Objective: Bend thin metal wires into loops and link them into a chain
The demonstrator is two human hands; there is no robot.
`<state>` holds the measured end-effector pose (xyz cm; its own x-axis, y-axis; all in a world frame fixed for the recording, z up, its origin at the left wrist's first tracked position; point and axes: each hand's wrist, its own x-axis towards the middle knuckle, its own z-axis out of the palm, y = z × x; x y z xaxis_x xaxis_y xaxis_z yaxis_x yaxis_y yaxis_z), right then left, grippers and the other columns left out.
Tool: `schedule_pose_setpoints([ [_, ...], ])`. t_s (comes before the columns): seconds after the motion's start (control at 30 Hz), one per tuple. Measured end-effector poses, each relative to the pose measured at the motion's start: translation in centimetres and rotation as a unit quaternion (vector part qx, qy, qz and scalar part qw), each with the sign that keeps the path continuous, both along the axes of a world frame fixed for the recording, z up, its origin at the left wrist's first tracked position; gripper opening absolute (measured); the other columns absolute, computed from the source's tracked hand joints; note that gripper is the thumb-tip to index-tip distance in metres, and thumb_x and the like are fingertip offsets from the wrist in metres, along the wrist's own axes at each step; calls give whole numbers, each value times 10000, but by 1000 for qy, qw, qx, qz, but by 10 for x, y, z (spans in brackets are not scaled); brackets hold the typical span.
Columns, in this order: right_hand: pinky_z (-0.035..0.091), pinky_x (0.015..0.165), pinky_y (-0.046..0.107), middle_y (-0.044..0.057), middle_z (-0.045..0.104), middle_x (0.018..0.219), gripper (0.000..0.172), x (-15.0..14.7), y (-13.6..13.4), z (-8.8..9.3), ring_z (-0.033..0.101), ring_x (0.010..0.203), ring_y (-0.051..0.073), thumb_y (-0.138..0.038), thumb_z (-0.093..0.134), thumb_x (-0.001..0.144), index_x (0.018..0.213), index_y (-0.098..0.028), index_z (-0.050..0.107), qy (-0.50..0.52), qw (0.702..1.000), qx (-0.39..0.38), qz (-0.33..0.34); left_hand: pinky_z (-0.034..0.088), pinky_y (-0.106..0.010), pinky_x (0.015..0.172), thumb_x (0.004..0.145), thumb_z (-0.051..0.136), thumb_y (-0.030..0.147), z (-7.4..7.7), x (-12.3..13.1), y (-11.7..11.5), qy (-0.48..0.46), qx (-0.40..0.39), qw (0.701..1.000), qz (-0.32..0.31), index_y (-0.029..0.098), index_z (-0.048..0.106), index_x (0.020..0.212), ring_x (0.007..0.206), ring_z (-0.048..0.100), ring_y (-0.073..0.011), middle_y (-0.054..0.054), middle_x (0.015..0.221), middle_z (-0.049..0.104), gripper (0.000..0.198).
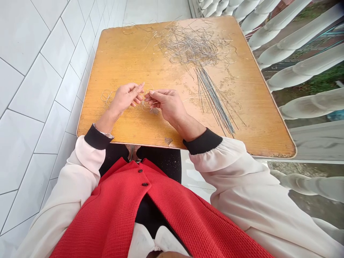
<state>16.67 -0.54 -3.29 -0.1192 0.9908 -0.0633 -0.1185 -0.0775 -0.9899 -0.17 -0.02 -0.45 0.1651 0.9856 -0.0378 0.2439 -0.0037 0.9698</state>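
Both hands are close together over the near left part of the table. My right hand pinches a thin, curled wire between thumb and fingers, and loops of it show in the gap between the hands. Fingers curled and thumb pressed to the forefinger, my left hand closes on the same wire from the other side. Just left of the left wrist, more thin wire loops lie on the wood. A long thin strand runs out to the right behind my right hand. The exact grip points are hidden by the fingers.
A tangled heap of wire covers the table's far side. Below it lies a bundle of straight wires, right of my right hand. The wooden table stands between a white tiled wall and a white balustrade.
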Motion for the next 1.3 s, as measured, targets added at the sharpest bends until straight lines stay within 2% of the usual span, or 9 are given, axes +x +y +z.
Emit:
schedule_pose_setpoints([
  [0.13, 500, 571, 189, 16, 710, 706, 214, 2, 1, 2, 609, 610, 81, -267, 754, 882, 694, -170, 725, 9, 999, 4, -31, 455, -161, 563, 903, 732, 221, 2, -1, -6, 26, -10, 998, -55, 151, 603, 781, 601, 635, -58, 12, 660, 671, 191],
  [0.2, 504, 572, 190, 15, 711, 709, 203, 3, 2, 3, 607, 612, 84, -276, 770, 867, 696, -175, 724, 10, 1000, -2, -29, 449, -169, 562, 850, 697, 73, 1, -1, -8, 29, -3, 997, -70, 142, 614, 777, 594, 627, -56, 18, 652, 660, 131],
  [0.33, 507, 571, 186, 6, 706, 705, 157, 5, 4, 3, 577, 593, 72, -221, 781, 829, 690, -176, 723, 40, 999, -26, -14, 448, -187, 559, 796, 593, -39, -2, -2, -6, 19, 24, 998, -62, 142, 601, 736, 555, 582, -47, 31, 631, 626, 190],
  [0.53, 528, 623, 186, -2, 663, 690, 94, 8, 8, 6, 570, 599, 66, -80, 684, 810, 795, -147, 749, 96, 991, -83, 34, 465, -220, 587, 789, 628, 15, -14, -6, 1, 61, 135, 987, -54, 163, 598, 741, 568, 559, -67, 40, 631, 609, 159],
  [0.67, 532, 619, 217, -7, 626, 674, 83, 7, 10, 8, 559, 591, 84, -162, 668, 879, 814, -154, 719, 102, 987, -106, 65, 489, -233, 669, 805, 628, 52, -23, -6, 4, 105, 221, 967, -69, 164, 642, 787, 646, 581, -77, 13, 749, 687, 115],
  [0.8, 515, 590, 222, -16, 575, 633, 227, 7, 11, 7, 530, 563, 87, -332, 701, 937, 783, -166, 694, 77, 990, -91, 76, 506, -261, 727, 836, 615, 91, -25, -6, 3, 168, 258, 947, -97, 171, 707, 883, 735, 628, -112, -18, 831, 728, 130],
  [0.9, 512, 598, 222, -14, 590, 657, 296, 8, 10, 5, 525, 567, 82, -385, 751, 916, 726, -178, 659, 67, 993, -64, 74, 505, -291, 762, 858, 604, 115, -24, -6, 1, 221, 288, 928, -89, 179, 714, 859, 770, 630, -136, -29, 837, 722, 127],
  [1.13, 436, 531, 197, -15, 581, 625, 278, 11, 12, 4, 485, 528, 58, -145, 729, 879, 618, -157, 636, 41, 996, -61, 57, 490, -318, 808, 845, 595, 107, -24, -5, 1, 260, 291, 919, -60, 187, 670, 804, 812, 624, -159, -33, 845, 703, 117],
  [1.3, 455, 513, 206, 6, 628, 648, 221, 12, 13, 8, 527, 532, 74, -180, 747, 865, 655, -162, 680, 44, 995, -71, 53, 477, -317, 810, 840, 602, 108, -19, -4, -2, 239, 267, 933, -40, 200, 658, 769, 805, 613, -163, -27, 820, 682, 129],
])
